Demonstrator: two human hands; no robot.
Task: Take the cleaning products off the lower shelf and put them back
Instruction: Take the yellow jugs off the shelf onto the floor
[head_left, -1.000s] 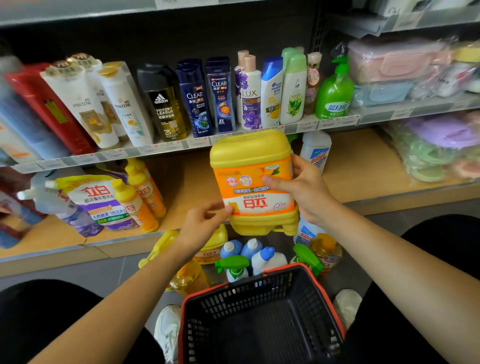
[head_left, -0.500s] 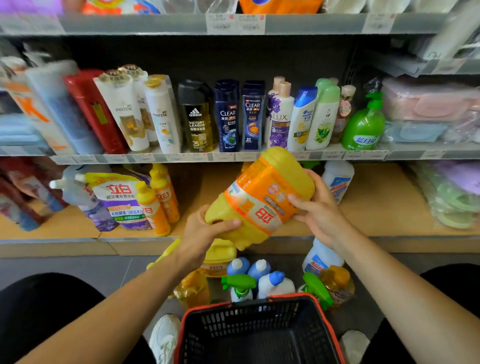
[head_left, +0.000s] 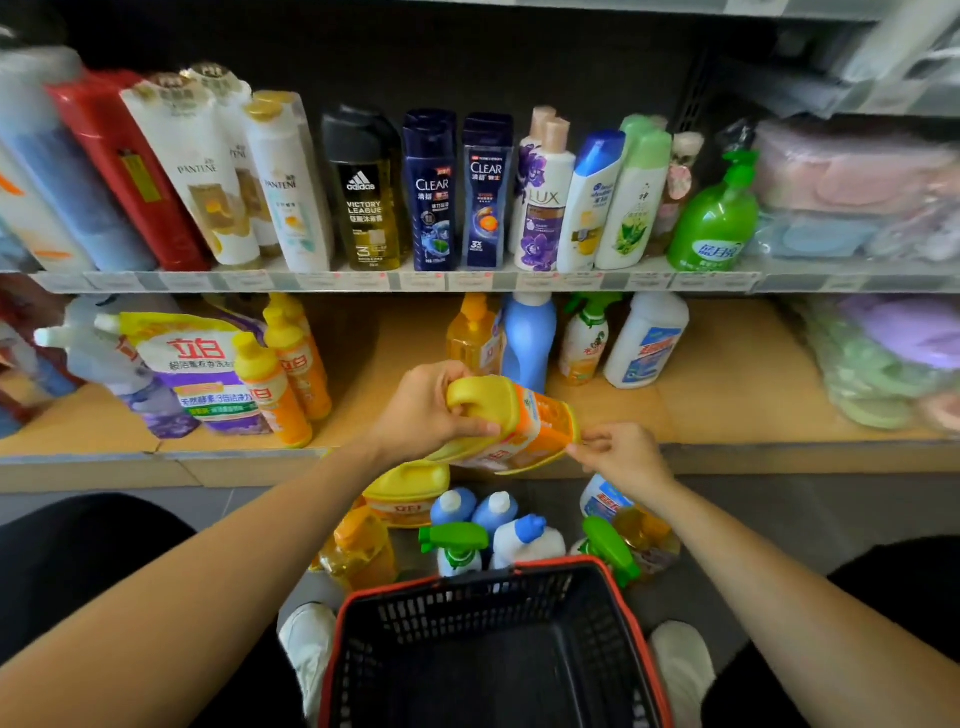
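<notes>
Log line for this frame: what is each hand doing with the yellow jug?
left hand: grips yellow jug at one end | right hand: pinches the other end | jug: tilted, over lower shelf front edge

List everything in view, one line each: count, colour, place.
jug: one, yellow with orange label, tilted, held over lower shelf's front edge
shelf bottles: four, orange, blue, two white, lower shelf behind jug
squeeze bottles: at least two, orange-yellow, lower shelf left
pouch: one, purple and white, lower shelf left
floor bottles: several, mixed colours, floor between shelf and basket
basket: one, black with red rim, floor, bottom centre
shampoo bottles: a row, mixed colours, upper shelf
shoes: two, white, beside basket
left hand: grips jug
right hand: pinches jug's edge
</notes>
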